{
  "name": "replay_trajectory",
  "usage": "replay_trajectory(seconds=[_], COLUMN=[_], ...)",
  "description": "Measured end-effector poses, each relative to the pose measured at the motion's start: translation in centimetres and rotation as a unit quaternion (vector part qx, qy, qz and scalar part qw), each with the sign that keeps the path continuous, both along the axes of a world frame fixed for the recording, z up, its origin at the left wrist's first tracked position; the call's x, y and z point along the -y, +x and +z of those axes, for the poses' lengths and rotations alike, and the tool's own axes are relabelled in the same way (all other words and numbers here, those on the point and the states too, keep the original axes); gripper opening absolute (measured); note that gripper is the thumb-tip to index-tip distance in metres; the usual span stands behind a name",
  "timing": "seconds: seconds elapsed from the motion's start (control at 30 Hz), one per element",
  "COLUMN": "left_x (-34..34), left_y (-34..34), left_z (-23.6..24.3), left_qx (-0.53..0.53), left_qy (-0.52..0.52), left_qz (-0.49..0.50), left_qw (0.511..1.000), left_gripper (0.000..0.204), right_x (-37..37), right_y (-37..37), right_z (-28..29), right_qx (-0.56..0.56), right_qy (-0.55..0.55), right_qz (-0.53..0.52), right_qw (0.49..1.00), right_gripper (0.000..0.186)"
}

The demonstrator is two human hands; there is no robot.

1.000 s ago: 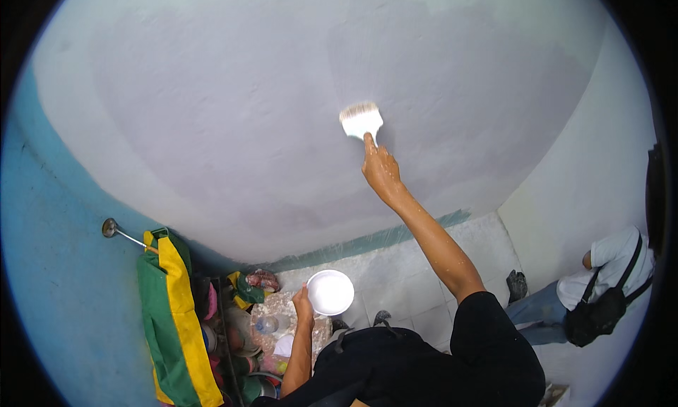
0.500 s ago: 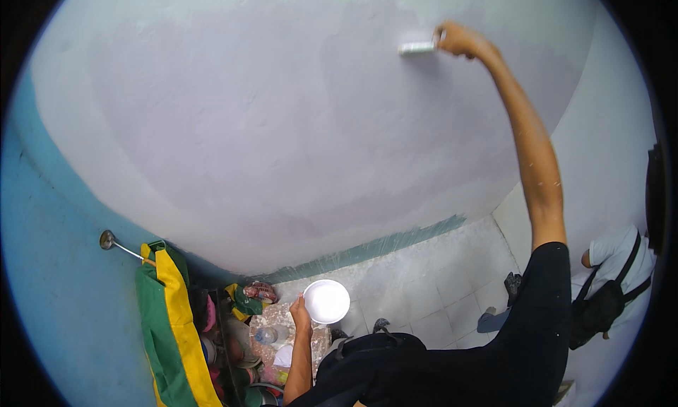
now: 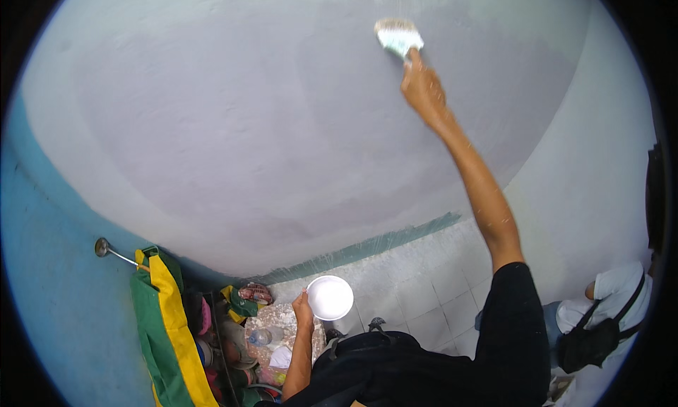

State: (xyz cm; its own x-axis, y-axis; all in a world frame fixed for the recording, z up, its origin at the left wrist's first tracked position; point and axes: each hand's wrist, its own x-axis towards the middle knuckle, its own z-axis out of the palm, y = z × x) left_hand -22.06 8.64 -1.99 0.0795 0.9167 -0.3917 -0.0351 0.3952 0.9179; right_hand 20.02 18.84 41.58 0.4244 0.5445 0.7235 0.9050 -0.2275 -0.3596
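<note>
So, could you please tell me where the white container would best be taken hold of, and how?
The white container is probably best taken by its rim on the right, coming from that side: the left hand holds the left edge, the right edge looks free, and the round open top faces up, so keep it level.

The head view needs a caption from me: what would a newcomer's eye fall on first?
Probably the right hand, stretched out with a broad white brush at the pale lilac wall, above the picture's centre. Below, the left hand holds a white bowl at its left edge. At lower left, green-and-yellow fabric stands out beside the blue wall.
</note>
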Motion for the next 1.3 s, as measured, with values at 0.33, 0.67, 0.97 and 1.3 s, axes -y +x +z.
replay_trajectory(seconds=[0.33, 0.67, 0.97, 1.3], left_x=[-0.5, -0.1, 0.2, -0.3], left_y=[0.6, 0.9, -0.8, -2.2], left_z=[0.2, 1.2, -0.9, -1.7], left_qx=[0.005, 0.011, -0.007, -0.006], left_qy=[0.013, 0.017, 0.011, 0.018], left_qz=[-0.001, 0.014, 0.03, -0.001], left_qw=[1.0, 1.0, 0.999, 1.0], left_gripper=[0.035, 0.039, 0.035, 0.038], right_x=[3.3, 3.9, -2.2, 1.4], right_y=[0.0, -1.4, -2.2, -9.3], right_z=[-4.4, 25.8, 12.6, -16.4], right_qx=[0.034, 0.068, 0.156, -0.06], right_qy=[-0.153, -0.244, 0.144, -0.14], right_qz=[0.047, -0.057, -0.007, 0.068], right_qw=[0.987, 0.966, 0.977, 0.986], right_gripper=[0.036, 0.038, 0.032, 0.039])
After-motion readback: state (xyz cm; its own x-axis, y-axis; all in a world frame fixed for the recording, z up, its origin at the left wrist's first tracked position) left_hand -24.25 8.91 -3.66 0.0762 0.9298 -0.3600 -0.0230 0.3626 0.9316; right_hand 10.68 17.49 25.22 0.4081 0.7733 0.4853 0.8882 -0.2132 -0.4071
